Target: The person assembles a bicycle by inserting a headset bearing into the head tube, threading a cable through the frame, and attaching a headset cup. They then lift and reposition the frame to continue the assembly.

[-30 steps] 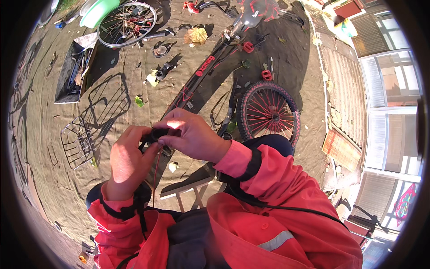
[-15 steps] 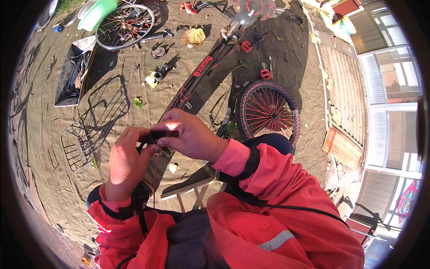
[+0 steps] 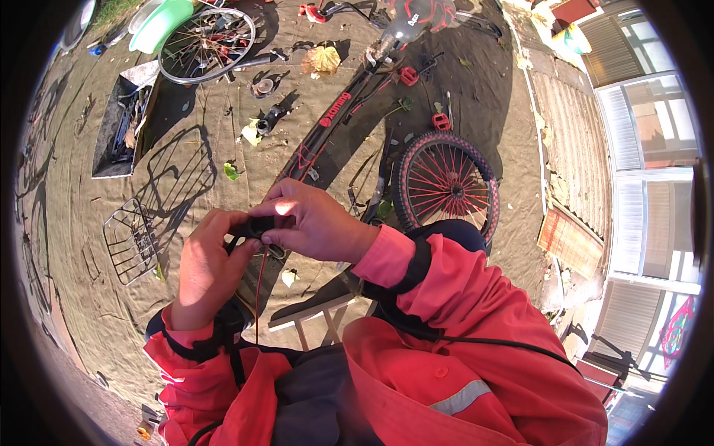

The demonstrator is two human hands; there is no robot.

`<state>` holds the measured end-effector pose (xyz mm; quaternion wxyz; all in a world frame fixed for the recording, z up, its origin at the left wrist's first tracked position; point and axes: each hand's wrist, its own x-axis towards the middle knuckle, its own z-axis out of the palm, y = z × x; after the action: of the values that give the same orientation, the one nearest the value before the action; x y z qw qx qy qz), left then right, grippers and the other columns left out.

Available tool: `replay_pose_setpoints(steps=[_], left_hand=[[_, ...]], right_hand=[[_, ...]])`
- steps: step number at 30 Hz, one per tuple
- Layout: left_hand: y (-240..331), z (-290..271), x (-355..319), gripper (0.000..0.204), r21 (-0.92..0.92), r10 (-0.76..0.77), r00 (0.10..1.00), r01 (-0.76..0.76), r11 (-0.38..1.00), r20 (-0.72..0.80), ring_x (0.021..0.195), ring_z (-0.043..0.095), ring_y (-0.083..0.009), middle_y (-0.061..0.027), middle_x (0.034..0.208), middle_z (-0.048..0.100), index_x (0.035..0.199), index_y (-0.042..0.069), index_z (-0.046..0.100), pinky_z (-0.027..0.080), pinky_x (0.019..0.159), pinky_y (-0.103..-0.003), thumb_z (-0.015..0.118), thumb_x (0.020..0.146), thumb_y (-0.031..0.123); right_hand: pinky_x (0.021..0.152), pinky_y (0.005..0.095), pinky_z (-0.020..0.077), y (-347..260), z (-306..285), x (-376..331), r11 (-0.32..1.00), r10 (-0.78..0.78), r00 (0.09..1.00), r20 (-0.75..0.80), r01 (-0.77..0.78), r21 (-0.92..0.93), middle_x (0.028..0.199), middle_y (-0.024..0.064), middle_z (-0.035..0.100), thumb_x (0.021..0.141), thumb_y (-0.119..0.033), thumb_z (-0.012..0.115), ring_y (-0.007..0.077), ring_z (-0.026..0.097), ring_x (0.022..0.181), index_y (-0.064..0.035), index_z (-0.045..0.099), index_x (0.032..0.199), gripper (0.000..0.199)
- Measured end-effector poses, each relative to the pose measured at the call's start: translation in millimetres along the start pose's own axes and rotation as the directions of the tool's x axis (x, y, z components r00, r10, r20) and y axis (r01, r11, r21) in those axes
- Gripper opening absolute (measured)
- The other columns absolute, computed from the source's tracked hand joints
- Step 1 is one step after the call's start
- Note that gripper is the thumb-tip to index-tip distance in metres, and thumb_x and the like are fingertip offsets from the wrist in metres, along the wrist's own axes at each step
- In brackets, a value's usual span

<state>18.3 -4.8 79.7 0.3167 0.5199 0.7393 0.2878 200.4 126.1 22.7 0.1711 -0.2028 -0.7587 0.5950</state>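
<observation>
A small black part, its kind hidden by the fingers, is pinched between my two hands. My left hand grips it from the left with thumb and fingers closed. From the right, my right hand holds its other side between thumb and forefinger. A thin reddish cable hangs straight down just below the part toward my lap. Behind the hands a black bicycle frame with red lettering slants away to the upper right, ending near a dark saddle.
A red-spoked wheel lies at right, with red pedals farther off. At left are a wire rack and a metal toolbox. Another wheel and a green basin sit at far left. A wooden stool is near me.
Both hands stay nearly still around the small black part, with only a slight shift of the right hand and sleeve. The surroundings look the same.
</observation>
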Motion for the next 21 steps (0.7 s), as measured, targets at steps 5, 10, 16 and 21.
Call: replay_pose_setpoints(steps=[5, 10, 16, 21], left_hand=[[-0.4, -1.8, -0.7, 0.04, 0.0, 0.076, 0.997, -0.076, 0.997, -0.008, 0.099, 0.074, -0.0325, -0.0147, 0.108, 0.071, 0.119, 0.001, 0.07, 0.058, 0.083, -0.039, 0.08, 0.08, 0.002], [-1.4, -0.9, -2.7, 0.04, 0.002, 0.067, 0.998, -0.067, 0.998, -0.008, 0.1, 0.074, -0.0324, -0.0147, 0.108, 0.071, 0.119, 0.002, 0.07, 0.058, 0.084, -0.04, 0.079, 0.08, 0.001], [-6.8, 1.0, -2.7, 0.043, 0.023, 0.091, 0.996, -0.091, 0.996, -0.016, 0.101, 0.073, -0.0266, -0.0114, 0.11, 0.072, 0.121, 0.003, 0.07, 0.057, 0.081, -0.037, 0.079, 0.079, 0.002], [-6.0, 1.0, -4.6, 0.042, -0.019, 0.085, 0.996, -0.086, 0.996, -0.027, 0.101, 0.073, -0.0275, -0.0121, 0.11, 0.072, 0.122, 0.003, 0.07, 0.058, 0.084, -0.038, 0.079, 0.081, 0.004]], right_hand=[[0.086, 0.0368, 0.0578, -1.8, -0.4, -0.2, 0.999, -0.017, 1.0, 0.002, 0.017, 0.031, 0.112, 0.0105, 0.061, 0.087, -0.01, 0.085, 0.0243, 0.069, 0.093, -0.0097, 0.078, 0.123, 0.037], [0.085, 0.0362, 0.0583, 2.5, 5.6, -0.7, 0.991, 0.081, 0.997, -0.011, -0.079, 0.104, 0.111, 0.0123, 0.062, 0.085, -0.011, 0.085, 0.026, 0.07, 0.095, -0.0064, 0.076, 0.122, 0.038], [0.083, 0.0374, 0.0591, 3.1, 7.7, 2.1, 0.998, -0.024, 0.999, -0.04, 0.026, 0.049, 0.108, 0.013, 0.062, 0.085, -0.014, 0.084, 0.0281, 0.07, 0.097, -0.005, 0.075, 0.118, 0.036], [0.081, 0.0386, 0.0587, -6.2, 2.5, 3.2, 0.996, -0.022, 1.0, -0.007, 0.022, -0.082, 0.108, 0.0124, 0.063, 0.083, -0.014, 0.083, 0.0281, 0.069, 0.093, -0.0076, 0.075, 0.117, 0.035]])
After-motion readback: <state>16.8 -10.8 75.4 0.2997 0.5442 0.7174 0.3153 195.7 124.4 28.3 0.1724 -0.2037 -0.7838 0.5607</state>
